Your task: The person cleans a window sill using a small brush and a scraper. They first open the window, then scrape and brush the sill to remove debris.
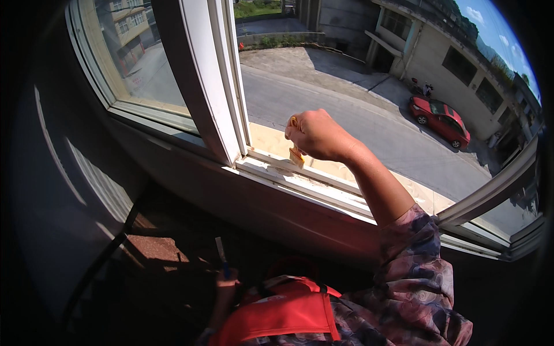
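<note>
My right hand (318, 134) grips a small paintbrush (297, 158) by its yellow handle, part of which shows above my fist. Its pale bristles point down at the inner edge of the white window track (277, 166), where dirt and loose debris lie in the channel. Low and in shadow, my left hand (227, 278) holds a narrow-bladed tool (222, 255) with a blue handle and a pale, upright blade. What kind of tool it is I cannot tell.
A white window frame post (203, 82) rises left of the opening, and a glazed sash (497, 216) stands at the right. Beyond the track runs a tiled outer ledge (268, 138), high above a road (298, 104) with a parked red car (439, 121). I wear a red apron (281, 313).
</note>
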`<state>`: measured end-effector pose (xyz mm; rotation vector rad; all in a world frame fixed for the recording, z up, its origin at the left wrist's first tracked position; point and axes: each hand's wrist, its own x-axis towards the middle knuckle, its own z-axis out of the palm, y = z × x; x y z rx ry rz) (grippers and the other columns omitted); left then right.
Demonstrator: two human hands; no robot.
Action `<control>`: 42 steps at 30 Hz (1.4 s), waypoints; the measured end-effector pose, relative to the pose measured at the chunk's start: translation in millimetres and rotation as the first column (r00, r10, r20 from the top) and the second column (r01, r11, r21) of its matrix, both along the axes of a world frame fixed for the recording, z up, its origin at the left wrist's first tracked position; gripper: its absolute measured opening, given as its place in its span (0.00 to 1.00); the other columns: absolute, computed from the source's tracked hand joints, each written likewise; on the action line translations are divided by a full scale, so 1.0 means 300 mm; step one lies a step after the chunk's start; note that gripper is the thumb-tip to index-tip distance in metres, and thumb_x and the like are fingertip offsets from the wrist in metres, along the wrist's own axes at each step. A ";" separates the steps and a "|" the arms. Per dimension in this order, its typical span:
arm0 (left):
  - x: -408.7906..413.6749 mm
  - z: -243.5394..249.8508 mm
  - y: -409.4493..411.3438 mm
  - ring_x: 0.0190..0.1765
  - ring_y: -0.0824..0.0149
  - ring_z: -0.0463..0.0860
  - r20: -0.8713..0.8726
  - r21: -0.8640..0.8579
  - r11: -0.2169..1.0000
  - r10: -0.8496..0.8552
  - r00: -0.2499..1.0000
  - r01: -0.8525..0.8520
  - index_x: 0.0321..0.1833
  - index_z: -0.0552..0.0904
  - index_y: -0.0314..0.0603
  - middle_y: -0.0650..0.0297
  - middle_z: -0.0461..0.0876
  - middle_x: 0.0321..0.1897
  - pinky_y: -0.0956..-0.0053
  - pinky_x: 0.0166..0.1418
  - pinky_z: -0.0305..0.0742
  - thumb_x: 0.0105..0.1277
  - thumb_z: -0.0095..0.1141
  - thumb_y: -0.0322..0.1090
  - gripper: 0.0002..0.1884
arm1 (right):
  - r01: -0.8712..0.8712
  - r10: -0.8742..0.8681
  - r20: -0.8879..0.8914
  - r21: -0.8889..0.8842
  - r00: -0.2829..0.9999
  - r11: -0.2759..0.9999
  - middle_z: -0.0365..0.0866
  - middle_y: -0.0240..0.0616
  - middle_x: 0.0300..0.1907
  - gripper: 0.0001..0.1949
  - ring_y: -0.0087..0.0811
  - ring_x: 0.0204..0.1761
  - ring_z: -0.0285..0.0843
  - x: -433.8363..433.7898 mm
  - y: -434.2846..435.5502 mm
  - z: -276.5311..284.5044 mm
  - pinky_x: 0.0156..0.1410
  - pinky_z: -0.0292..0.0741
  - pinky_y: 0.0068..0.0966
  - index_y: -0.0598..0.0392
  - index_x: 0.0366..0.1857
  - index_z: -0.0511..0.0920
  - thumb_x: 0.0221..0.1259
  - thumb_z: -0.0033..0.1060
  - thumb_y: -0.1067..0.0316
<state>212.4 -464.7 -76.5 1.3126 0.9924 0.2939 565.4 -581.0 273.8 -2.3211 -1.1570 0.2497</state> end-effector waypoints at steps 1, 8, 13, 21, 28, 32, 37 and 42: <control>-0.003 -0.005 0.002 0.21 0.73 0.74 -0.030 0.005 1.000 0.000 1.000 0.000 0.36 0.76 0.41 0.67 0.74 0.19 0.77 0.24 0.73 0.59 0.59 0.35 0.08 | 0.006 0.000 -0.083 0.070 0.997 0.997 0.80 0.45 0.23 0.12 0.33 0.28 0.78 -0.029 0.007 0.036 0.38 0.73 0.29 0.63 0.35 0.79 0.61 0.48 0.64; 0.049 0.036 0.005 0.20 0.74 0.73 -0.001 0.004 0.998 -0.070 0.998 0.070 0.35 0.75 0.42 0.67 0.73 0.19 0.77 0.23 0.72 0.59 0.59 0.35 0.08 | -0.010 0.009 -0.020 -0.081 1.000 0.997 0.80 0.52 0.29 0.12 0.51 0.38 0.77 -0.010 -0.004 -0.025 0.46 0.72 0.39 0.63 0.29 0.79 0.57 0.45 0.65; -0.001 0.025 0.000 0.20 0.74 0.74 0.039 -0.094 0.996 -0.001 0.999 0.004 0.34 0.75 0.41 0.68 0.73 0.17 0.78 0.23 0.71 0.59 0.58 0.35 0.08 | -0.107 0.117 -0.075 0.123 0.990 0.987 0.81 0.46 0.28 0.12 0.37 0.31 0.79 -0.027 0.015 0.003 0.39 0.73 0.30 0.61 0.36 0.79 0.61 0.51 0.63; 0.066 0.072 0.004 0.19 0.72 0.75 -0.053 0.059 0.987 -0.147 0.988 0.150 0.35 0.75 0.42 0.67 0.73 0.19 0.78 0.23 0.71 0.59 0.57 0.35 0.07 | -0.158 0.160 0.013 -0.090 0.987 0.983 0.82 0.48 0.34 0.12 0.42 0.38 0.80 0.000 0.034 -0.066 0.46 0.74 0.32 0.59 0.40 0.80 0.61 0.51 0.63; 0.015 -0.035 0.020 0.20 0.72 0.76 -0.005 0.072 0.986 -0.150 0.989 0.150 0.35 0.75 0.41 0.68 0.73 0.18 0.77 0.23 0.72 0.60 0.57 0.36 0.08 | -0.193 0.203 -0.020 0.220 0.979 0.956 0.81 0.49 0.34 0.12 0.48 0.37 0.78 -0.032 0.127 -0.101 0.46 0.73 0.34 0.56 0.38 0.80 0.63 0.50 0.60; 0.021 0.035 0.014 0.20 0.73 0.76 -0.086 0.036 0.992 -0.114 0.990 0.118 0.36 0.75 0.41 0.68 0.73 0.18 0.77 0.23 0.72 0.60 0.57 0.37 0.08 | -0.140 0.147 -0.074 0.098 0.986 0.985 0.81 0.50 0.32 0.12 0.48 0.37 0.78 -0.015 0.139 -0.131 0.46 0.73 0.35 0.57 0.37 0.80 0.62 0.50 0.62; 0.006 0.054 0.008 0.18 0.74 0.74 -0.129 0.000 0.994 -0.107 0.986 0.107 0.39 0.74 0.42 0.68 0.71 0.17 0.79 0.21 0.70 0.62 0.55 0.38 0.09 | -0.054 0.074 -0.074 0.250 0.994 0.967 0.81 0.48 0.28 0.12 0.45 0.33 0.79 -0.011 0.151 -0.129 0.42 0.73 0.33 0.59 0.36 0.80 0.61 0.51 0.62; 0.071 0.187 -0.015 0.15 0.74 0.70 -0.048 -0.013 0.991 -0.137 0.989 0.136 0.45 0.73 0.44 0.68 0.69 0.15 0.79 0.18 0.65 0.67 0.50 0.42 0.11 | 0.045 0.010 -0.350 0.149 0.937 0.988 0.82 0.43 0.25 0.13 0.29 0.26 0.83 0.051 0.171 -0.179 0.36 0.78 0.23 0.64 0.34 0.79 0.60 0.47 0.66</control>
